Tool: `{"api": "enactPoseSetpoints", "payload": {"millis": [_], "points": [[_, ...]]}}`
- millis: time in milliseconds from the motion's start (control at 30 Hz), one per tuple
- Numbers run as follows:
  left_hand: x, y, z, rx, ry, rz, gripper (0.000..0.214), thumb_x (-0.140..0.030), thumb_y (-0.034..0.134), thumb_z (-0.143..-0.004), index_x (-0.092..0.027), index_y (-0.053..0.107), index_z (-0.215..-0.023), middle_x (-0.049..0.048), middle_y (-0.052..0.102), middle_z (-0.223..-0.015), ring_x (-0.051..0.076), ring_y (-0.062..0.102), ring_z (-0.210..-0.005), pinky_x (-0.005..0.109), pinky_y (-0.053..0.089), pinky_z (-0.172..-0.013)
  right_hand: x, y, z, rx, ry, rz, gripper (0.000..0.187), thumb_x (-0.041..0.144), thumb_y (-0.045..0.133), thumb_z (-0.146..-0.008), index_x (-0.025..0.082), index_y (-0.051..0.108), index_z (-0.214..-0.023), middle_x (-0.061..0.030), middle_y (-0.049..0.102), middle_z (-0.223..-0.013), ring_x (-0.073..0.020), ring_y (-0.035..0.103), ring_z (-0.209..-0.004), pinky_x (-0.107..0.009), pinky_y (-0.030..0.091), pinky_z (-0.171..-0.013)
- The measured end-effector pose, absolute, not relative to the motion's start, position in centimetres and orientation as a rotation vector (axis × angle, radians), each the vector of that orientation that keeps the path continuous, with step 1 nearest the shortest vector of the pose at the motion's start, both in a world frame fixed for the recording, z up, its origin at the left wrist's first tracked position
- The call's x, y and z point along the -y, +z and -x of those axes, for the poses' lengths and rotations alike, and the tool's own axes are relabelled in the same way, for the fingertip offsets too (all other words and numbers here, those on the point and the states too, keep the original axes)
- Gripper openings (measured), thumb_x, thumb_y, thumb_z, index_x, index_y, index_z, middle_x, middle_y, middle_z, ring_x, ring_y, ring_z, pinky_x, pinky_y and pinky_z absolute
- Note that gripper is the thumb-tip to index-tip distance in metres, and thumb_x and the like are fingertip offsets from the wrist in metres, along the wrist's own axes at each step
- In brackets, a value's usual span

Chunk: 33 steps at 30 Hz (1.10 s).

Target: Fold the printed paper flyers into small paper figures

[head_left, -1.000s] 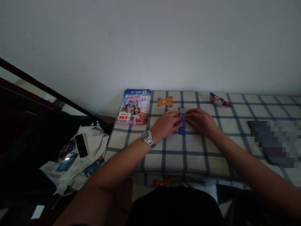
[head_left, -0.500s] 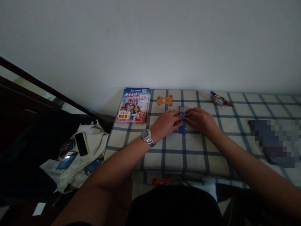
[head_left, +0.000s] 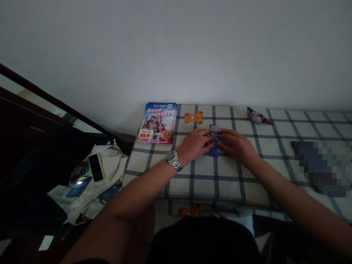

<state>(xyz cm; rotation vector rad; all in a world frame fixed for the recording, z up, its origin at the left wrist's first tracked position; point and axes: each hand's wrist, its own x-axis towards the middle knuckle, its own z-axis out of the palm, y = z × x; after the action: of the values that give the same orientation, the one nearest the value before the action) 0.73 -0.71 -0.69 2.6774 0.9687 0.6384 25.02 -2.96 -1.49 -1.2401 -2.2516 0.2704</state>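
A narrow blue strip of folded flyer [head_left: 213, 151] lies on the checked cloth, a QR code showing at its far end. My left hand [head_left: 196, 142], with a metal watch at the wrist, presses its fingertips on the strip from the left. From the right, the bent fingers of my right hand [head_left: 233, 143] pinch along the strip's other edge. Left of my hands rests a stack of printed flyers [head_left: 156, 123] with a castle picture. Beyond the left hand a flat teddy bear figure [head_left: 194, 117] is on the cloth.
A folded, pointed piece of printed paper [head_left: 258, 116] lies at the back right of the checked tablecloth [head_left: 231, 187]. The wall [head_left: 192, 55] stands right behind. At left, a phone [head_left: 96, 167] rests on pale fabric. A blurred dark object [head_left: 320, 167] is at right.
The fingers of my right hand have shifted slightly down along the strip's right edge. My left hand stays on the strip, and the view has moved a little.
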Motion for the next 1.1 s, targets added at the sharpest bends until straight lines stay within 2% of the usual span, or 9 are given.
{"api": "enactPoseSetpoints", "payload": {"millis": [267,567,767,967,1100], "points": [[0.7,-0.7,-0.8,-0.977,0.629,-2.695,0.031,-0.037,0.059,-0.106,-0.018,0.074,-0.126,0.0108,0.064,-0.142,0.025,0.062,-0.122,0.045,0.049,-0.111,4.7,-1.1,-25.0,2.275,0.269,1.213,0.024,0.03,0.071,-0.096,0.025,0.075,-0.119,-0.0124,0.073,-0.132,-0.032,0.071,-0.122,-0.053,0.059,-0.106],[0.7,-0.8,-0.7,-0.972,0.631,-2.708,0.033,-0.037,0.059,-0.106,-0.018,0.072,-0.13,0.0101,0.064,-0.142,0.026,0.062,-0.121,0.045,0.05,-0.11,5.5,-0.9,-25.2,2.322,0.274,1.177,0.043,0.035,0.076,-0.093,0.027,0.07,-0.135,-0.0125,0.068,-0.143,-0.035,0.065,-0.133,-0.058,0.056,-0.111],[0.7,-0.9,-0.7,-0.979,0.642,-2.705,0.034,-0.038,0.06,-0.105,-0.018,0.072,-0.131,0.0102,0.064,-0.143,0.025,0.062,-0.121,0.046,0.049,-0.111,5.7,-1.0,-25.4,2.36,0.243,1.16,0.05,0.038,0.078,-0.092,0.023,0.067,-0.138,-0.0149,0.065,-0.147,-0.0346,0.063,-0.135,-0.057,0.057,-0.111],[0.6,-1.0,-0.7,-0.972,0.645,-2.712,0.033,-0.037,0.06,-0.106,-0.018,0.072,-0.13,0.0099,0.064,-0.143,0.026,0.061,-0.124,0.045,0.049,-0.111,6.2,-1.3,-25.5,2.412,0.116,1.168,0.041,0.039,0.07,-0.098,0.02,0.07,-0.135,-0.0149,0.065,-0.146,-0.0353,0.061,-0.137,-0.056,0.055,-0.113],[0.6,-1.0,-0.7,-0.966,0.649,-2.714,0.033,-0.035,0.061,-0.106,-0.018,0.072,-0.131,0.0102,0.065,-0.143,0.025,0.061,-0.125,0.045,0.048,-0.112,6.5,-1.1,-25.5,2.486,0.054,1.147,0.042,0.039,0.066,-0.101,0.017,0.07,-0.136,-0.0179,0.065,-0.145,-0.0371,0.06,-0.137,-0.058,0.055,-0.111]]}}
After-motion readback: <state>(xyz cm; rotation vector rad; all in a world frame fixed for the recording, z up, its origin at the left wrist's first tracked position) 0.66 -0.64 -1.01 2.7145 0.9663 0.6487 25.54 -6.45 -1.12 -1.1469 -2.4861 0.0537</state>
